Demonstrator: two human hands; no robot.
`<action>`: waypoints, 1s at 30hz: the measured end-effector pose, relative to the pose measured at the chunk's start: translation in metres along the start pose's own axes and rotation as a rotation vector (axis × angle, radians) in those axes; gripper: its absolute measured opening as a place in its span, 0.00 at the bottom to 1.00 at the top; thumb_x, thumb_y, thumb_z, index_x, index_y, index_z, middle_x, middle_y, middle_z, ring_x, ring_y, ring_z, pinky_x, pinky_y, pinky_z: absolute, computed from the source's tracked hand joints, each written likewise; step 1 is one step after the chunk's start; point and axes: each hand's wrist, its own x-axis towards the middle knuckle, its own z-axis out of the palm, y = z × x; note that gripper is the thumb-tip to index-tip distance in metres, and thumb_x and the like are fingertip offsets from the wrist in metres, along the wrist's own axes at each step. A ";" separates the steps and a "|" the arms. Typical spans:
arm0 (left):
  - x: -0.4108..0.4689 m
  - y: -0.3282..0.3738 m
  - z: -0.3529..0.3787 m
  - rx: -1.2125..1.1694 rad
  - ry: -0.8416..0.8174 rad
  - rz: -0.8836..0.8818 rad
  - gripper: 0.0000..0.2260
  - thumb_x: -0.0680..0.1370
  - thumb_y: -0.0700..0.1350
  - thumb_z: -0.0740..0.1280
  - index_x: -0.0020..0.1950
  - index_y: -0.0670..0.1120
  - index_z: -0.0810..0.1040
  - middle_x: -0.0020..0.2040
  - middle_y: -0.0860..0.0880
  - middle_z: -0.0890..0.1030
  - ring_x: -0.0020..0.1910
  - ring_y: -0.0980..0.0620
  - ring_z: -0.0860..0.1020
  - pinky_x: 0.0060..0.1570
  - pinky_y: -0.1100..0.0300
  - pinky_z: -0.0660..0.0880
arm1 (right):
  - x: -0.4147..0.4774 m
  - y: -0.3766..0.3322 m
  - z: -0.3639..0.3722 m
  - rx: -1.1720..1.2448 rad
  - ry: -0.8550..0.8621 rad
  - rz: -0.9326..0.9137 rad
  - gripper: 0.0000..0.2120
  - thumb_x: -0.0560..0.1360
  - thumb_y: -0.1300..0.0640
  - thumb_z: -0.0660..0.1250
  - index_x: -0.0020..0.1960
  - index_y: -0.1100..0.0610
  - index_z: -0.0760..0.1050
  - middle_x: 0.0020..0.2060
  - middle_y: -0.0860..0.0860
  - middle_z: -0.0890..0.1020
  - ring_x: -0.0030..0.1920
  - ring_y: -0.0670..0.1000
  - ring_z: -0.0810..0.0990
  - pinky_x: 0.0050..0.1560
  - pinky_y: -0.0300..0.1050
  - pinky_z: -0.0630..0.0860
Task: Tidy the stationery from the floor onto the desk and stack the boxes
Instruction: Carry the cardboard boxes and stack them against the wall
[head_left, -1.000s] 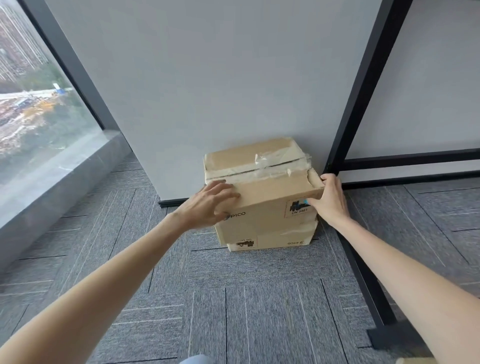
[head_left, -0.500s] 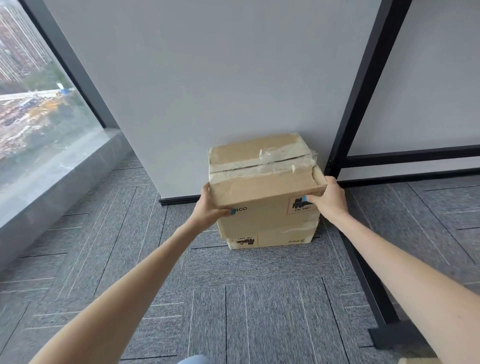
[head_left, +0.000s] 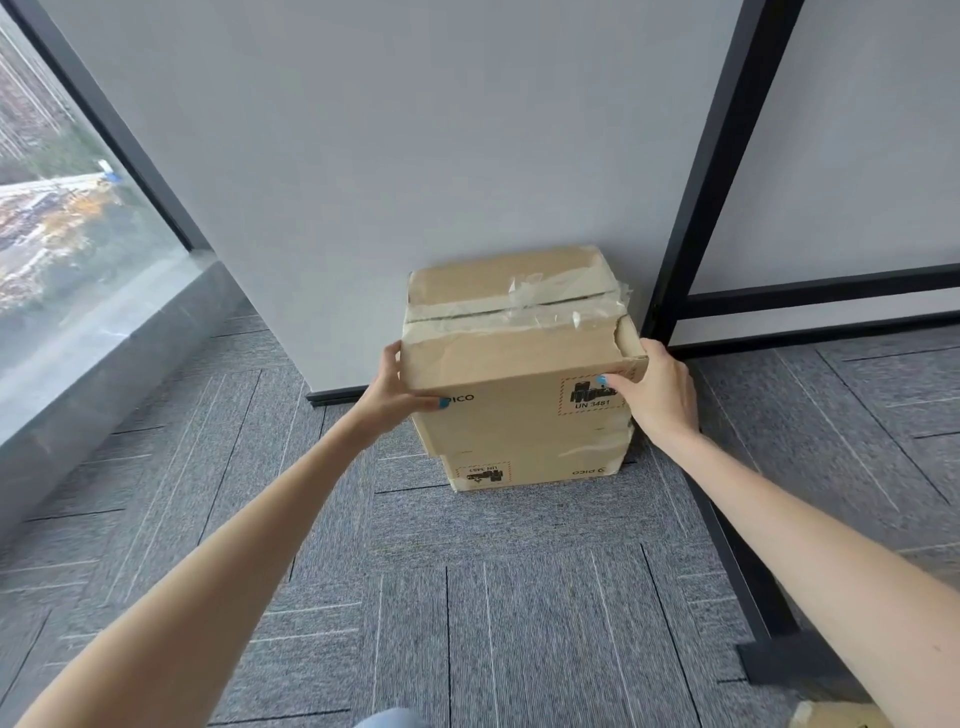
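A taped brown cardboard box (head_left: 514, 358) sits on top of a second, similar box (head_left: 535, 470) that stands on the carpet against the grey wall. My left hand (head_left: 389, 395) grips the upper box's left side, thumb on its front face. My right hand (head_left: 657, 389) holds its right front corner, thumb over the printed label. The upper box overhangs the lower one a little to the left. No stationery or desk is in view.
A black metal frame post (head_left: 701, 218) rises just right of the boxes, and its foot (head_left: 779, 660) runs along the floor. A window with a stone sill (head_left: 104, 332) is on the left. Another cardboard piece (head_left: 831, 716) shows at the bottom right corner.
My left hand slid from the top of the upper box down to grip its left side. The right hand stayed at the right corner. The box shifted slightly back toward the wall.
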 end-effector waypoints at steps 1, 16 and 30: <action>-0.001 -0.001 -0.001 -0.005 -0.003 0.009 0.45 0.67 0.32 0.76 0.74 0.49 0.52 0.68 0.43 0.68 0.64 0.42 0.73 0.61 0.42 0.75 | -0.001 0.000 0.000 -0.005 0.010 -0.009 0.26 0.69 0.48 0.75 0.61 0.59 0.73 0.52 0.56 0.82 0.52 0.59 0.80 0.45 0.51 0.77; 0.005 0.004 0.002 -0.035 -0.010 0.054 0.42 0.68 0.32 0.75 0.74 0.48 0.54 0.68 0.44 0.68 0.64 0.43 0.73 0.60 0.46 0.75 | 0.007 0.000 -0.010 -0.032 0.045 -0.048 0.28 0.69 0.46 0.75 0.63 0.59 0.73 0.52 0.57 0.82 0.53 0.60 0.80 0.46 0.49 0.75; 0.007 -0.001 0.011 0.195 0.038 0.007 0.46 0.69 0.38 0.76 0.76 0.46 0.47 0.65 0.48 0.68 0.64 0.42 0.72 0.60 0.45 0.75 | 0.004 0.010 0.000 -0.096 -0.027 -0.061 0.29 0.72 0.47 0.72 0.66 0.60 0.67 0.59 0.58 0.79 0.57 0.60 0.78 0.49 0.51 0.75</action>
